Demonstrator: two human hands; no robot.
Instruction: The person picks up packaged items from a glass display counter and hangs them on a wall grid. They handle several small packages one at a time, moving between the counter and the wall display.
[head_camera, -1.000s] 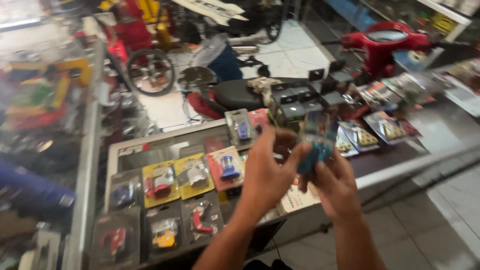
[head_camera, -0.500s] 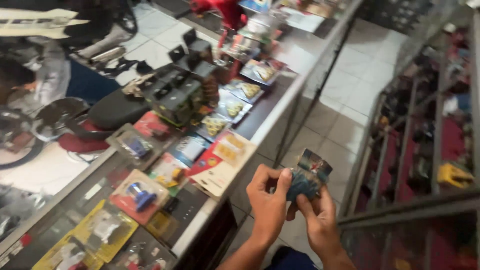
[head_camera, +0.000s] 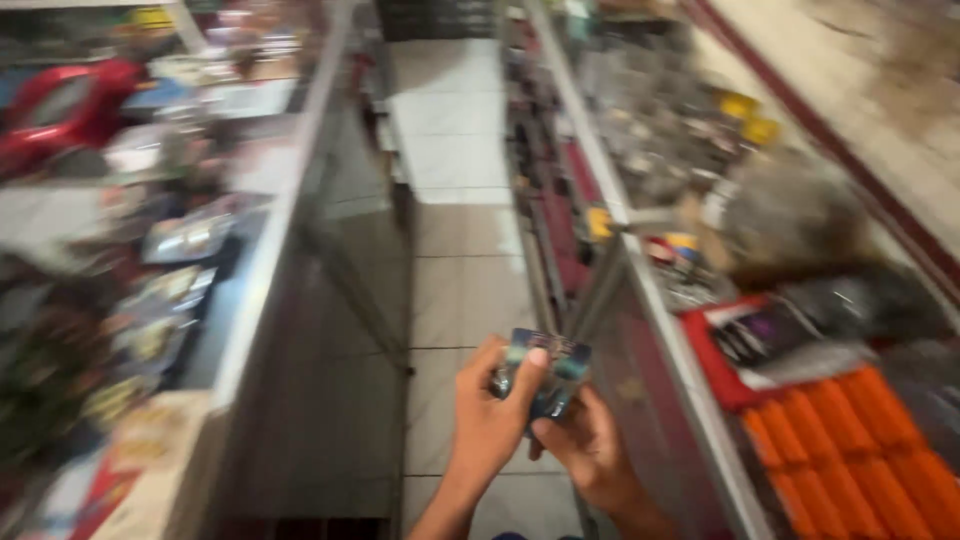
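Small bluish blister pack, tilted upright, gripped in both hands.

Counter left, display case right, tiled aisle between.

A glossy plastic blister pack is catching light. The glass counter front is looking smooth and reflective, its metal edge strip matt. The floor tiles are showing a dull sheen.

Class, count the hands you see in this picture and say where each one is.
2. The left hand grips the small blue packet from the left; the right hand supports it from below right. No others show.
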